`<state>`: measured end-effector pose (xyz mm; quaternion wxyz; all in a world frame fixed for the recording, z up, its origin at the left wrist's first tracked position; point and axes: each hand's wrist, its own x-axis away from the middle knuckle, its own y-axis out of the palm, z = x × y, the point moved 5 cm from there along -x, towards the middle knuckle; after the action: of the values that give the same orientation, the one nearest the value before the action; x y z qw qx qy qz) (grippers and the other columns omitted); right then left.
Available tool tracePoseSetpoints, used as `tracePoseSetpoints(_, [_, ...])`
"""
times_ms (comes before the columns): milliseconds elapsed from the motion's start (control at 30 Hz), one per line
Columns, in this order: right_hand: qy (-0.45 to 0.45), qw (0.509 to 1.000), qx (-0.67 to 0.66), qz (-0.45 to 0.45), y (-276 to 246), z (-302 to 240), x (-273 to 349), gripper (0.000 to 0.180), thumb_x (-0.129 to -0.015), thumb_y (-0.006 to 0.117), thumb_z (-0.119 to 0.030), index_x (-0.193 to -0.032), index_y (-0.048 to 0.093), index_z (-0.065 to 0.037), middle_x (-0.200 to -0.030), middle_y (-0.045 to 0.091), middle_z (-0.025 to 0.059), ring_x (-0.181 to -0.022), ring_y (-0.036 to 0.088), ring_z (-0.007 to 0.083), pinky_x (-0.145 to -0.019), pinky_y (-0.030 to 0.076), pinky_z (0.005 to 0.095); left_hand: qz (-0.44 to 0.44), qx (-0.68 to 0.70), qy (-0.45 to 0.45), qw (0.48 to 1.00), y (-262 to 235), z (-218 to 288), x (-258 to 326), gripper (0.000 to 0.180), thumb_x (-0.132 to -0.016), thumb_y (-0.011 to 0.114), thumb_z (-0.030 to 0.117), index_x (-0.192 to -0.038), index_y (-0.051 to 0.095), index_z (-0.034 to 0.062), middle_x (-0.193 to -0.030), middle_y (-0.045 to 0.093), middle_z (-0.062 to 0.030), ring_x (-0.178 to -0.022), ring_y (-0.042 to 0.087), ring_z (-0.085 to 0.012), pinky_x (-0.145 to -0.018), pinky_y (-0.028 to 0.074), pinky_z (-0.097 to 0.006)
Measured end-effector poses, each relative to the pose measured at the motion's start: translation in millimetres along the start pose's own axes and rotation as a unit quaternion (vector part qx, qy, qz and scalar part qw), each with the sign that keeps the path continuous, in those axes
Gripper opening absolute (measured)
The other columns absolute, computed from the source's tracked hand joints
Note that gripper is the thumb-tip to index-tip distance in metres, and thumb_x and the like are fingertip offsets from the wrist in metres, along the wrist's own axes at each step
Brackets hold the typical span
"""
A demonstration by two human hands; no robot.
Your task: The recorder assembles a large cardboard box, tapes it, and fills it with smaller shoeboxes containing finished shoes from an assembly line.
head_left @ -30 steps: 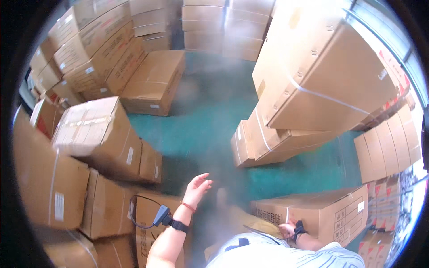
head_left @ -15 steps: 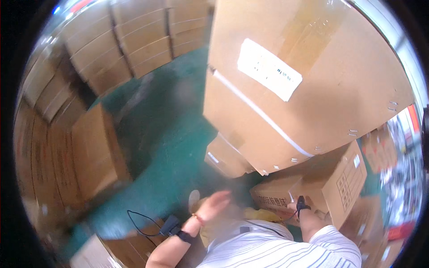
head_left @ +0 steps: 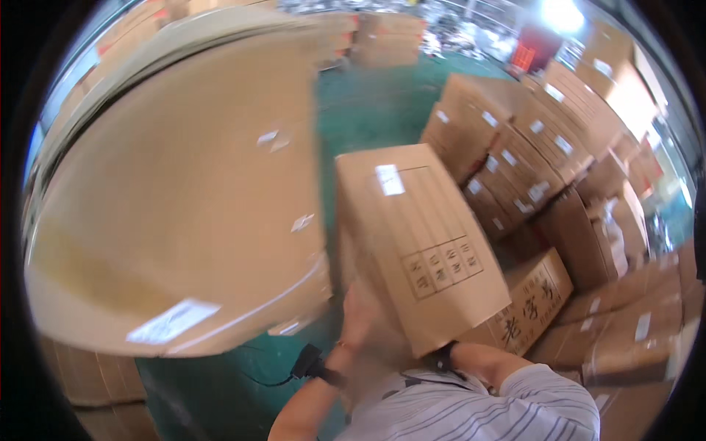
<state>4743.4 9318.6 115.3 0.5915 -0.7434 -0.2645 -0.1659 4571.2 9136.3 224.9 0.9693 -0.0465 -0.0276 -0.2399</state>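
showing beside tilted carton [head_left: 434, 228]: left hand [head_left: 358, 312], blurred at the left face; finger spread and contact, cannot tell
right hand: hidden past the near lower corner, only dark wristband [head_left: 444, 357] visible; open or gripping, cannot tell
tilted carton: just before striped shirt [head_left: 471, 408], printed grid [head_left: 443, 268] and white label [head_left: 389, 179] on the upward face
lettered carton [head_left: 529, 305]: partly behind, to the right
floor [head_left: 213, 397]: green, in view beyond and at lower left
room: huge carton [head_left: 191, 176] at left, stacked cartons [head_left: 507, 154] at right

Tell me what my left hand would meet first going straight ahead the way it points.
Your left hand would probably meet the central carton; blur leaves it unclear whether they touch.
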Motion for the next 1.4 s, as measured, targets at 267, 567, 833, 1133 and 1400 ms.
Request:
tracePoseSetpoints(267, [0.103,0.991,-0.085,0.031,38,14,45,0.052,-0.066,0.055,-0.020,-0.117,0.050,-0.011,-0.097,0.055,0.0135,-0.088,0.049,0.0285,-0.073,0.037,0.0398,0.031,0.115,0.015,0.993,82,43,-28,0.085,-0.074,0.059,0.007,-0.137,0.003,0.0042,-0.138,0.017,-0.0167,-0.126,0.020,-0.0264,-0.104,0.018,-0.034])
tracePoseSetpoints(567, [0.223,0.961,-0.146,0.072,51,111,85,0.047,-0.068,0.052,-0.021,-0.114,0.052,-0.010,-0.109,0.052,0.0135,-0.103,0.045,0.0282,-0.085,0.032,0.0433,0.004,0.194,0.007,0.981,208,92,-77,0.073,-0.083,0.050,0.014,-0.139,0.002,0.0105,-0.140,0.014,-0.0104,-0.125,0.023,-0.0235,-0.103,0.020,-0.036])
tracePoseSetpoints(833, [0.406,0.878,-0.124,0.223,26,200,153,0.045,-0.068,0.056,-0.026,-0.108,0.053,-0.005,-0.114,0.049,0.0126,-0.112,0.040,0.0300,-0.091,0.029,0.0490,-0.284,0.139,-0.108,0.943,307,98,-125,0.067,-0.087,0.048,0.021,-0.138,0.005,0.0095,-0.142,0.013,-0.0100,-0.128,0.019,-0.0212,-0.104,0.018,-0.036])
tracePoseSetpoints(1133, [0.603,0.640,-0.325,0.347,42,299,186,0.047,-0.068,0.058,-0.020,-0.113,0.049,-0.012,-0.121,0.043,0.0123,-0.114,0.038,0.0304,-0.094,0.029,0.0475,-0.245,-0.011,-0.382,0.891,157,-45,25,0.050,-0.085,0.052,0.023,-0.130,0.035,0.0076,-0.115,0.054,-0.0092,-0.099,0.053,-0.0158,-0.079,0.041,-0.028])
tracePoseSetpoints(1400, [0.444,0.643,-0.554,0.286,220,216,99,0.029,-0.068,0.058,-0.029,-0.087,0.060,-0.008,-0.093,0.057,0.0200,-0.088,0.056,0.0349,-0.076,0.045,0.0429,-0.068,0.020,-0.479,0.875,85,-69,110,0.040,-0.084,0.054,0.023,-0.120,0.044,0.0094,-0.092,0.061,-0.0065,-0.072,0.057,-0.0136,-0.058,0.042,-0.024])
